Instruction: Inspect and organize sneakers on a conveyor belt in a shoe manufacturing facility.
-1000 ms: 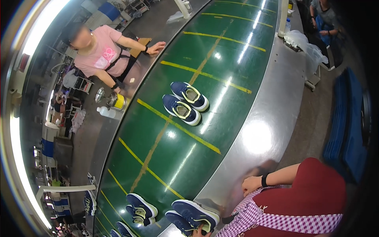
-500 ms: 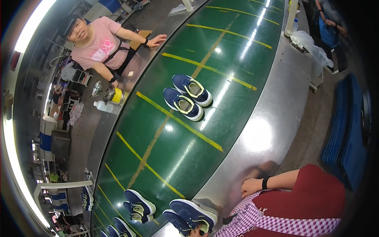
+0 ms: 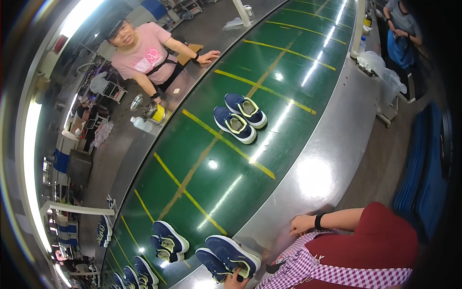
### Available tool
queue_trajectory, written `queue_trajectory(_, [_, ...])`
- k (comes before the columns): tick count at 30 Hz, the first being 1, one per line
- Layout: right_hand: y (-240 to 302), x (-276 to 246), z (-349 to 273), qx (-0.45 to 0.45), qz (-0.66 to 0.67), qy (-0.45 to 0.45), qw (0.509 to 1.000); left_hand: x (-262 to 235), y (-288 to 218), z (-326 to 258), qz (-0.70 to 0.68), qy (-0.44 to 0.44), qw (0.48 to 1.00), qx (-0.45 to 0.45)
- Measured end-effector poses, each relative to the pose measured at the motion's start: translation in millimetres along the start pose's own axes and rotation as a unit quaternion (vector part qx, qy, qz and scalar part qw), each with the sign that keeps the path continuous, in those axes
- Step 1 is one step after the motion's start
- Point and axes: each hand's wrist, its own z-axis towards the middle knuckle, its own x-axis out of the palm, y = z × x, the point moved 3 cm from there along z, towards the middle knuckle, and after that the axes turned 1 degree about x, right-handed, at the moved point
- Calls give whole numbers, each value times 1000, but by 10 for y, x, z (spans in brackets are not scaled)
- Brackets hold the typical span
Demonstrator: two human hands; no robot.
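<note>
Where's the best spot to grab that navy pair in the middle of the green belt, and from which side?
I'd lift the navy shoes by their adjoining collar edges, pinched together, reaching in from above on your right hand's side. They stand upright, close together on the green belt, with lime-lined openings facing up and nothing covering them.

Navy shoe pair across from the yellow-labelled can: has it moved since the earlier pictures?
No: the navy shoe pair shows no clear shift either way against the yellow-labelled can; the camera's view itself has moved.
</note>
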Motion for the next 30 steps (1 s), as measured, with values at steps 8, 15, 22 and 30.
queue_trajectory(8, [57,-33,93,37,56,-27,997,691,1079,-188,52,-71,996,20])
queue_trajectory(15, [58,88,102,86,93,-128,984,749,1139,-78,33,-145,986,77])
queue_trajectory(22, [150,322,112,132,-113,-283,943,741,1177,-99,20,-151,984,89])
queue_trajectory(30, [901,801,285,-61,-3,-361,930,701,1246,-150,-46,-155,977,137])
